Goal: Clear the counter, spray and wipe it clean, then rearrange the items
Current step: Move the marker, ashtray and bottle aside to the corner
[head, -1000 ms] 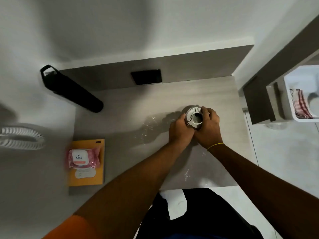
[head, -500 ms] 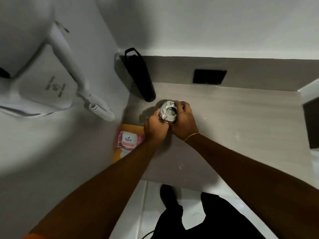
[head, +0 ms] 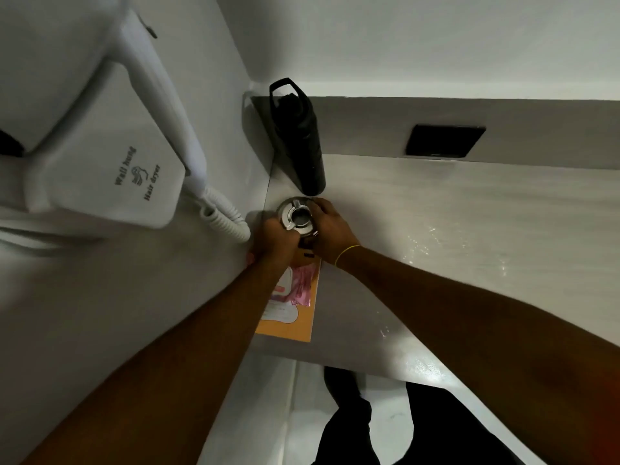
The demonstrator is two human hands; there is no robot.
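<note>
head view: one wide-angle frame, looking down at a counter corner
landmark: black bottle (head: 302, 142), upright at the back-left corner of the counter (head: 453, 236), against the wall
metal ashtray (head: 297, 217): round, silver, notched rim, just in front of the black bottle, near-touching its base; can't tell if it's resting on the counter or lifted slightly
left hand (head: 276, 239): curled around the ashtray's left/near side, holding it
right hand (head: 330, 231): wrapped on the ashtray's right side, fingers over the rim, holding it; thin yellow band at the wrist
orange booklet (head: 297, 317): flat on the counter, in front of the bottle along the left edge, partly under the left forearm
pink wipes pack (head: 303, 285): lies on the orange booklet, mostly hidden by the left arm
counter surface: pale grey, wet-looking sheen and streaks to the right of the bottle
black wall plate (head: 444, 140): on the backsplash, well right of the bottle
hair dryer unit (head: 100, 156): white, wall-hung, left of the bottle, printed "Wall hung Hair dryer"; coiled cord (head: 224, 219) hangs near the left hand
person: dark trousers visible below the counter edge
</note>
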